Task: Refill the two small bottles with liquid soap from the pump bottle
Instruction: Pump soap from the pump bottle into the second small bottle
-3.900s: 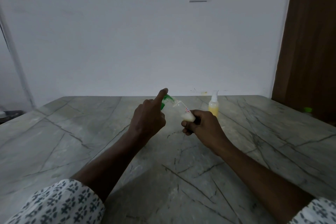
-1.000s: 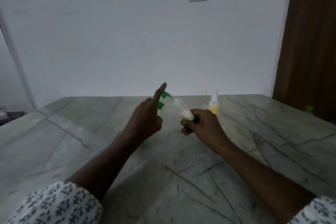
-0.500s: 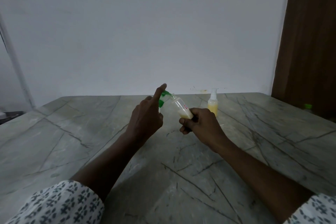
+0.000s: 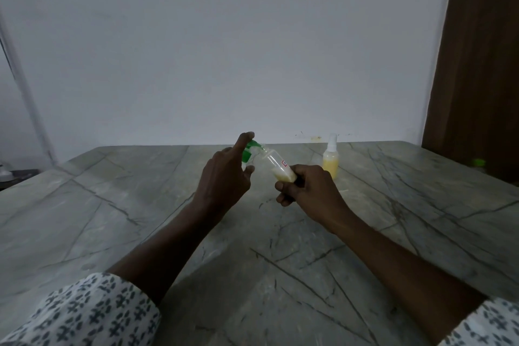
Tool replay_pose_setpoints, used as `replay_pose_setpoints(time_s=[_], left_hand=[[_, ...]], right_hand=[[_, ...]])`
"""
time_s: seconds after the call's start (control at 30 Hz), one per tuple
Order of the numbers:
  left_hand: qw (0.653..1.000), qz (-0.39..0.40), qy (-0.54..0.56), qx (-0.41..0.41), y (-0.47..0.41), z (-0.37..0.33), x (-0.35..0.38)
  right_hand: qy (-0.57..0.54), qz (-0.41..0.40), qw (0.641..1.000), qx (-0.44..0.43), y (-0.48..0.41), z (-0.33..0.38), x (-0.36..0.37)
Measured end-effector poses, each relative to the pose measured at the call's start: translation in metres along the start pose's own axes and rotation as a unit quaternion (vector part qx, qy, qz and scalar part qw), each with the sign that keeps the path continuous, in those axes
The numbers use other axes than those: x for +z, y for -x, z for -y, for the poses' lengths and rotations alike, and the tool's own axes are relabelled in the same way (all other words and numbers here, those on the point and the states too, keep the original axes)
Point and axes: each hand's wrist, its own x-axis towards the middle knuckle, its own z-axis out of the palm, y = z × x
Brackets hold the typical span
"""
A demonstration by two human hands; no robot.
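My left hand [image 4: 224, 177] wraps the pump bottle [image 4: 249, 152], whose green pump head shows above my knuckles; my index finger rests on top of the pump. The bottle's body is mostly hidden behind that hand. My right hand [image 4: 306, 187] grips a small clear bottle [image 4: 279, 167], tilted with its open mouth up against the pump's nozzle. Pale yellow soap sits in its lower part. A second small bottle [image 4: 330, 160], with a white spray top and yellow liquid inside, stands upright on the table behind my right hand.
The grey veined stone table [image 4: 140, 219] runs back to a white wall. A brown door [image 4: 483, 64] stands at the right, with a small green-capped object [image 4: 478, 163] beside the table's right edge. A dark object [image 4: 16, 174] lies off the left edge.
Both hands have stayed in the same place and hold. My left index finger stays on the pump head. The camera view has drifted slightly.
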Motion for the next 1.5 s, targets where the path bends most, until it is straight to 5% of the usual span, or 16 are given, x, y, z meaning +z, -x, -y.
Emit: replay_pose_setpoints(time_s=[1.5], left_hand=[[0.998,0.052,-0.017,0.012,-0.004,-0.003,-0.004]], right_hand=[[0.05,-0.022,0.998,-0.012,0.001,0.005,-0.009]])
